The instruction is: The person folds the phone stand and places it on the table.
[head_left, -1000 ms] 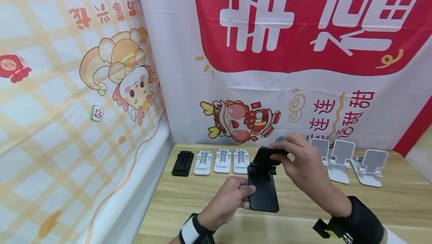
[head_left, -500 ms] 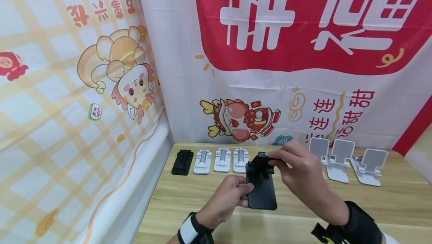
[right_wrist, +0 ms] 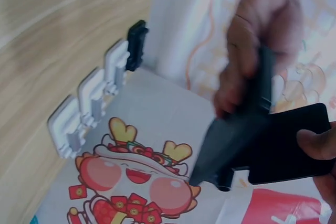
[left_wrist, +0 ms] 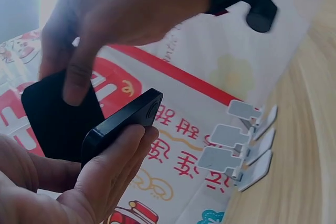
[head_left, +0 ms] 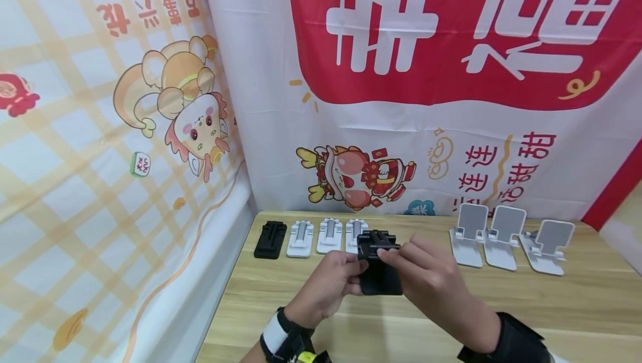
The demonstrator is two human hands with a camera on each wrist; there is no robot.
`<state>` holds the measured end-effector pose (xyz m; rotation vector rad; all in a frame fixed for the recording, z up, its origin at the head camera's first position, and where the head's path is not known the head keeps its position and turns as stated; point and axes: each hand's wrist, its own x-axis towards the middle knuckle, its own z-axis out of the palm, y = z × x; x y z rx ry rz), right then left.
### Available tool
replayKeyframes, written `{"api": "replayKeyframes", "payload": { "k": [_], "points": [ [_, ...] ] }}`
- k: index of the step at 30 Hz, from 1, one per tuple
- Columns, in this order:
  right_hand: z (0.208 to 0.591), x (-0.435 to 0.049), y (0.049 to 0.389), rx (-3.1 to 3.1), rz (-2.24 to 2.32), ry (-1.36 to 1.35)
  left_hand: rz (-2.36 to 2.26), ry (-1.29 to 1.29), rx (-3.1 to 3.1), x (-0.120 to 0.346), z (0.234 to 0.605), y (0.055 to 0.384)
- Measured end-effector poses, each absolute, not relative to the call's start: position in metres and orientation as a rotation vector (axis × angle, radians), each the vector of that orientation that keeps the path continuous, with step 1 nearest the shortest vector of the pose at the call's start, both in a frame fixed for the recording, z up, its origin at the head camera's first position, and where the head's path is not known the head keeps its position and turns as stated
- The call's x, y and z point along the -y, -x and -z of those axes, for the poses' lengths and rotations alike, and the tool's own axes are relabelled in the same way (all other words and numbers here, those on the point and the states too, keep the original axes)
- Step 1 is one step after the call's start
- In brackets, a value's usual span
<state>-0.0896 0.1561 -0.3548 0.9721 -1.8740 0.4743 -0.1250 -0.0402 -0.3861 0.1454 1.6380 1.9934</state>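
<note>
Head: black stand (head_left: pixel 380 281) is between left grip (head_left: pixel 329 283) and right grip (head_left: pixel 432 274).

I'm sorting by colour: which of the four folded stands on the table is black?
The leftmost folded stand in the head view; the other three are mainly white.

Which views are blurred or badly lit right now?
Right wrist: the left hand and the part of the black stand it grips are smeared; left wrist: dim, brightest toward the upper left; head: brighter, the rightmost white stand clearly outlined.
</note>
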Motion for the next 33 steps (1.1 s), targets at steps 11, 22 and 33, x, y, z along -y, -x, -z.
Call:
{"api": "replayKeyframes", "payload": {
  "k": [11, 22, 33],
  "points": [
    [0.375, -0.147, 0.09, 1.674, -0.23, -1.068, -2.049, -0.155, -1.635, 0.048, 0.374, 0.131],
    [0.377, -0.143, 0.085, 1.796, -0.368, -1.032, -2.018, -0.125, -1.679, 0.055, 0.37, 0.131],
    [0.35, -0.155, 0.104, 2.646, -1.625, -0.174, -1.997, -0.108, -1.673, 0.059, 0.367, 0.125]
  ]
}}
